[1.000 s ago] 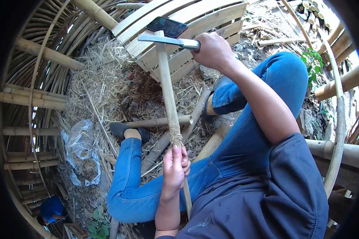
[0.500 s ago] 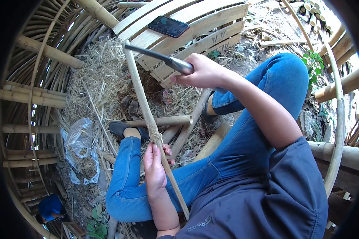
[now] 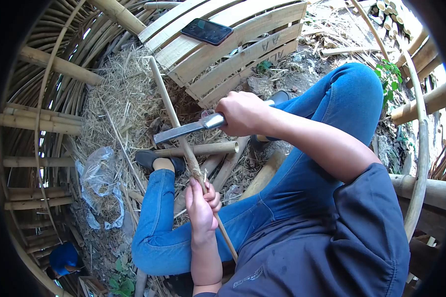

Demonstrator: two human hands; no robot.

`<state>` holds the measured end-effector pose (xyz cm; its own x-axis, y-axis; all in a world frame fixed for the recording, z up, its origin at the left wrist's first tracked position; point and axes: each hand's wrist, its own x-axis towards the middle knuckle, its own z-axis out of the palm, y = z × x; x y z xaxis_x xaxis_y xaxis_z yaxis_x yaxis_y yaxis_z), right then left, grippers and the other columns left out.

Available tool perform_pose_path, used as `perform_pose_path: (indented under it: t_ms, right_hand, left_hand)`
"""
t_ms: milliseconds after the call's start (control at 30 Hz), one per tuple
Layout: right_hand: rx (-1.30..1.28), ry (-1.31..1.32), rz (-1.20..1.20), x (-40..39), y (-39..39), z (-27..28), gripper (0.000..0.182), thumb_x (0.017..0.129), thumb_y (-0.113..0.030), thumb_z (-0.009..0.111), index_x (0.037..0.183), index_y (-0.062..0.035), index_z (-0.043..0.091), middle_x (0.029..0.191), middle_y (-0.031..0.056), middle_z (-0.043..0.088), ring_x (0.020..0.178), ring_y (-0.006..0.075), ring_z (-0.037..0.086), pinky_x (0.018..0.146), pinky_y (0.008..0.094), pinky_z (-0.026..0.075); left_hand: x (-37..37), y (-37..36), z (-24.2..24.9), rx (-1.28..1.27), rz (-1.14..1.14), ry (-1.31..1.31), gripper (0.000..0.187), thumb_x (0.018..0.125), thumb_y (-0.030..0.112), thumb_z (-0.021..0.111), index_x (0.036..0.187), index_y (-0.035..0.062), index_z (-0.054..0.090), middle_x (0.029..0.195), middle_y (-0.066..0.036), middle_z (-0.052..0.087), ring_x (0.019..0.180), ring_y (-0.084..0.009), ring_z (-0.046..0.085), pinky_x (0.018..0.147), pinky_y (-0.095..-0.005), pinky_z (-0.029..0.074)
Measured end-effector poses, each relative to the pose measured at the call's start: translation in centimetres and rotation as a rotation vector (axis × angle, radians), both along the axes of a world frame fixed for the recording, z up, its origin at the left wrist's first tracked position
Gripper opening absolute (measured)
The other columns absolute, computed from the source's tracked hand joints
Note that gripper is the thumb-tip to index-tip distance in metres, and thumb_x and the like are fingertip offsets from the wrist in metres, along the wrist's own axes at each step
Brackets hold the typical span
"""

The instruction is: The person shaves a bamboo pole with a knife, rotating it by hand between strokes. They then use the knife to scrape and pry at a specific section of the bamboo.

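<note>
A long pale stick (image 3: 166,101) runs from the straw down to my lap, with a rough, frayed patch just above my left hand (image 3: 202,205). That hand is wrapped round the stick below the patch. My right hand (image 3: 240,114) is closed on the handle of a long metal blade (image 3: 178,132). The blade lies across the stick above the frayed patch; whether its edge touches the wood I cannot tell.
A black phone (image 3: 206,31) rests on a slatted wooden crate (image 3: 262,34). Cut bamboo (image 3: 210,149) lies by my feet, a clear plastic bag (image 3: 100,173) at left. A person in blue (image 3: 63,258) is at lower left.
My right hand and the blade have moved down along the stick, from near its top end to just above the frayed patch. The stick's top has shifted slightly left and down.
</note>
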<state>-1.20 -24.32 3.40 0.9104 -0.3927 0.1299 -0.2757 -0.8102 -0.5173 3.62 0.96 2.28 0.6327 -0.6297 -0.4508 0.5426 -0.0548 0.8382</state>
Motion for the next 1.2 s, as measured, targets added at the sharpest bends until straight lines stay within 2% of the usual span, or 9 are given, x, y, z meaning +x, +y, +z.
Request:
perform_pose_path:
  t_ms: [167,267,367,467,667,700,800,1133,1200]
  right_hand:
    - [-0.097,0.015,-0.053,0.3,-0.7,-1.0,0.013,0.065,-0.013,0.068,0.073,-0.004,0.071,0.071,0.02,0.068,0.068,0.0403,0.069,0.068,0.0477,0.057]
    - [-0.143,0.021,-0.056,0.6,-1.0,-1.3,0.018,0.066,-0.022,0.078,0.075,-0.006,0.074,0.073,0.0193,0.07,0.071,0.0387,0.072,0.068,0.0467,0.058]
    - [-0.154,-0.009,-0.061,0.8,-1.0,-0.9,0.013,0.064,-0.013,0.068,0.073,-0.0049,0.072,0.069,0.02,0.068,0.068,0.0397,0.069,0.066,0.0472,0.057]
    - [-0.18,-0.053,-0.057,1.0,-1.2,-1.2,0.014,0.064,-0.014,0.068,0.074,-0.0055,0.072,0.07,0.0201,0.068,0.068,0.0391,0.07,0.065,0.0466,0.057]
    - [-0.217,-0.063,-0.165,1.5,-2.1,-1.0,0.014,0.068,-0.013,0.068,0.078,-0.0055,0.074,0.07,0.0201,0.069,0.068,0.0378,0.071,0.069,0.0475,0.058]
    - [-0.164,-0.035,-0.225,1.6,-3.0,-0.3,0.012,0.074,-0.012,0.067,0.074,-0.0019,0.073,0.075,0.0248,0.07,0.072,0.0389,0.073,0.068,0.047,0.059]
    - [-0.3,-0.019,-0.293,0.5,-5.6,1.6,0.014,0.076,-0.012,0.064,0.079,-0.0011,0.073,0.079,0.0244,0.071,0.074,0.0388,0.073,0.072,0.0464,0.059]
    - [-0.066,-0.058,-0.267,0.6,-4.2,0.3,0.016,0.073,-0.016,0.068,0.082,-0.0038,0.074,0.08,0.0217,0.071,0.078,0.039,0.072,0.076,0.0473,0.059]
    - [-0.068,-0.083,-0.209,0.6,-3.3,-0.2,0.013,0.072,-0.017,0.068,0.081,-0.0091,0.073,0.076,0.0175,0.07,0.077,0.0387,0.069,0.076,0.0482,0.057]
  left_hand:
    - [-1.0,-0.4,-0.6,0.073,0.007,-0.133,0.037,0.111,0.041,0.037,0.092,0.0103,0.047,0.062,0.007,0.034,0.045,-0.0011,0.025,0.038,-0.0211,0.016]
    - [-1.2,-0.3,-0.9,0.083,0.005,-0.185,0.034,0.111,0.039,0.038,0.094,0.0101,0.047,0.062,0.007,0.035,0.045,-0.0007,0.026,0.038,-0.0205,0.017]
    - [-1.2,-0.3,-0.9,0.077,0.014,-0.201,0.032,0.111,0.036,0.038,0.094,0.01,0.046,0.063,0.007,0.035,0.045,-0.0006,0.026,0.038,-0.0201,0.017]
    - [-1.2,-0.2,-0.8,0.084,0.003,-0.223,0.032,0.111,0.036,0.038,0.094,0.01,0.046,0.063,0.007,0.036,0.045,-0.0005,0.026,0.038,-0.0199,0.018]
    - [-1.6,-0.1,-0.7,0.072,-0.046,-0.217,0.033,0.111,0.037,0.038,0.093,0.0104,0.045,0.063,0.007,0.036,0.044,-0.0007,0.027,0.037,-0.0195,0.019]
    - [-2.4,-0.2,-0.8,0.089,-0.091,-0.209,0.034,0.111,0.038,0.038,0.092,0.0103,0.045,0.063,0.007,0.036,0.044,-0.0009,0.028,0.037,-0.0194,0.021]
    - [-3.0,-0.3,-1.5,0.086,-0.188,-0.205,0.035,0.11,0.039,0.039,0.093,0.009,0.046,0.062,0.007,0.038,0.044,-0.0012,0.03,0.037,-0.0195,0.022]
    - [-1.4,-0.7,-1.1,0.065,-0.118,-0.157,0.031,0.11,0.035,0.042,0.094,0.0097,0.048,0.063,0.007,0.037,0.046,0.0002,0.028,0.038,-0.0185,0.019]
    - [-0.8,-0.6,-0.9,0.059,-0.085,-0.171,0.03,0.11,0.035,0.043,0.095,0.0097,0.048,0.063,0.007,0.037,0.046,0.0003,0.027,0.038,-0.0184,0.019]
